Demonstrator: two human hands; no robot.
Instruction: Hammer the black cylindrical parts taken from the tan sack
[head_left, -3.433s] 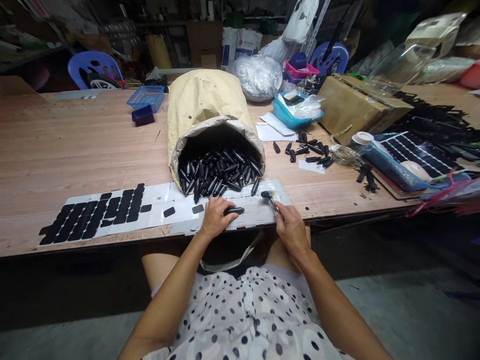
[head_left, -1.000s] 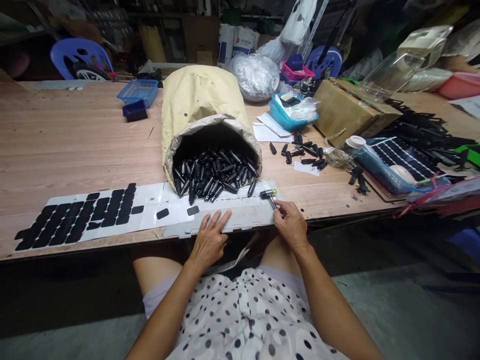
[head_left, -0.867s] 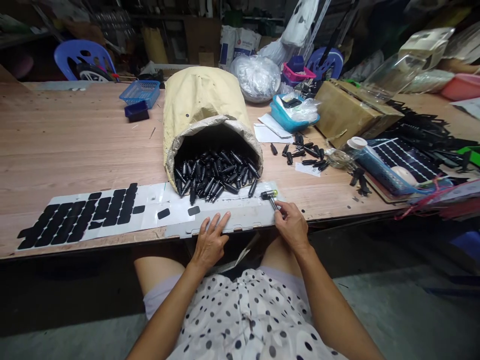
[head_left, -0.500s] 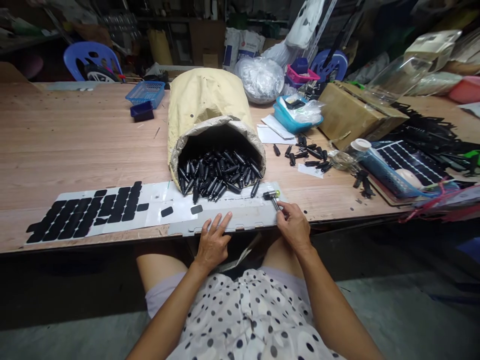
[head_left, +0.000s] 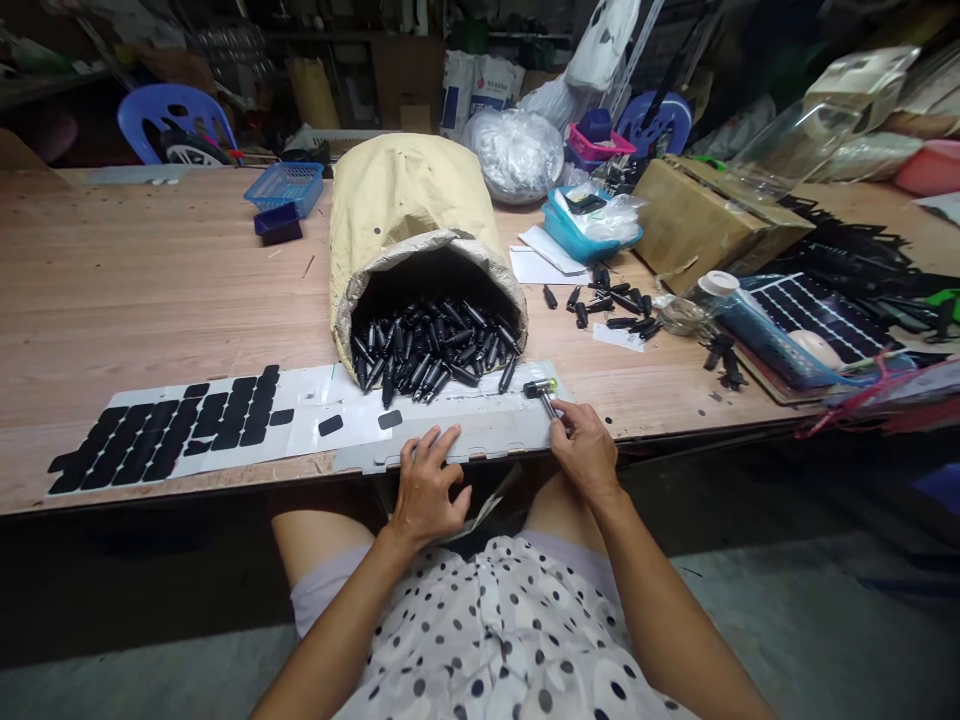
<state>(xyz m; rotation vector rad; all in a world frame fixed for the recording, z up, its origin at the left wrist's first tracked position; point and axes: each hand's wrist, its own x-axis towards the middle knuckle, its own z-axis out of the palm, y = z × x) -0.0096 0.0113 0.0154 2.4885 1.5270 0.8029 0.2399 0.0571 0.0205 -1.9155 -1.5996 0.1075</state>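
My right hand [head_left: 585, 445] is closed around the metal handle of a small hammer [head_left: 541, 388] with a black head and a yellow-green end. The hammer head lies over the right end of a light grey board [head_left: 495, 432] along the table's front edge. My left hand [head_left: 431, 490] is open at the board's near edge, thumb apart from the fingers, with nothing in it. Just beyond, a yellowish sack [head_left: 412, 185] lies on its side, its mouth towards me, full of black tapered parts [head_left: 431, 350]. One black part [head_left: 507, 374] lies outside the mouth, near the hammer.
Black rounded stickers [head_left: 161, 435] cover a white sheet at the left; two loose ones lie nearer. More black parts [head_left: 615, 305] are scattered right of the sack. Behind them stand a blue basin [head_left: 589, 240] and a cardboard box [head_left: 712, 220]. A blue basket [head_left: 285, 187] sits back left.
My left thumb has spread away from the fingers. My right hand keeps the hammer in nearly the same place. The whole view has shifted slightly.
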